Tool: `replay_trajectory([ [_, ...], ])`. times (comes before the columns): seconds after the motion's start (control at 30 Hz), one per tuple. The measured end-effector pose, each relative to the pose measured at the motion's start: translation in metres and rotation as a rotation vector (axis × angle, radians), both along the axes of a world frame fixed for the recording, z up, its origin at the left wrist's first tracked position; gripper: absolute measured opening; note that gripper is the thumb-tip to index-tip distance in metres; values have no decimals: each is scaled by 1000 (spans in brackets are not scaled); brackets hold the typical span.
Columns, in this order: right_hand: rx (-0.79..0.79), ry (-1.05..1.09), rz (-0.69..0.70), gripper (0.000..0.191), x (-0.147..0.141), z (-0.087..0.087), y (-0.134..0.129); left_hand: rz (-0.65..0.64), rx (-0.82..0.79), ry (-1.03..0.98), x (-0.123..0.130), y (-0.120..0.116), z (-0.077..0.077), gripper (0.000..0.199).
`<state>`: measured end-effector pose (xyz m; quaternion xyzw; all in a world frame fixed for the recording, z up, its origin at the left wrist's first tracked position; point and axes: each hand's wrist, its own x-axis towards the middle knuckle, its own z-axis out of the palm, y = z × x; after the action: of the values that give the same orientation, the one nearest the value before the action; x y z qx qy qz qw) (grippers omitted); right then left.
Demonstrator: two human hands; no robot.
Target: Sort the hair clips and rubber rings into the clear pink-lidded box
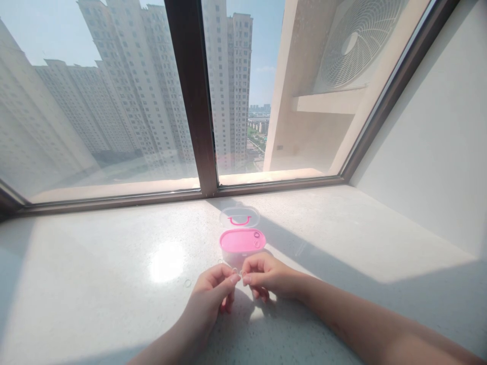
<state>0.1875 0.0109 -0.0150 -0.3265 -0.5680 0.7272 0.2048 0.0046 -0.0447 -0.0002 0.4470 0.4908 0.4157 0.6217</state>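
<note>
Bright daylight enters through the window (236, 96) beyond the fingers (233, 279); white glare burns out the sill (114, 258) to their left, shadows fall beneath and rightward, and fine detail looks soft.

1. Oval container: tray (238, 240), solid pink; clear lid (228, 214) with hot-pink handle (240, 224);
2. Small ring (235, 270), whitish; ring on tray (256, 234), dark;
3. Sill (114, 304), whitish with fine grey speckles;
4. Window frame (192, 91), dark brown;
5. Towers (129, 66), pale beige-grey, gridded with darker windows;
6. Fan grille (350, 43), whitish, swirl-patterned; sky (264, 45), blue.
</note>
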Motion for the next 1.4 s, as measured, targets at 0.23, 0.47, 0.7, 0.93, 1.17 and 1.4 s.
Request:
replay_trajectory([
  [0.23, -7, 18, 1, 21, 0, 0, 0, 10, -3, 0, -1, 0, -2, 25],
  [0.47, 2, 18, 6, 23, 0, 0, 1, -11, -2, -4, -2, 1, -5, 25],
  [0.7, -2, 20, -8, 20, 0, 0, 0, -26, -4, 19, -4, 1, -7, 25],
  [0.93, -5, -3, -11, 21, 0, 1, 0, -24, -1, -4, -5, 2, -9, 24],
  [1.17, 2, 6, -8, 18, 0, -1, 0, -12, -12, -6, -3, 3, -8, 24],
  [1.4, -6, 14, -13, 16, 0, -3, 1, 5, -26, -58, -4, 2, -9, 23],
])
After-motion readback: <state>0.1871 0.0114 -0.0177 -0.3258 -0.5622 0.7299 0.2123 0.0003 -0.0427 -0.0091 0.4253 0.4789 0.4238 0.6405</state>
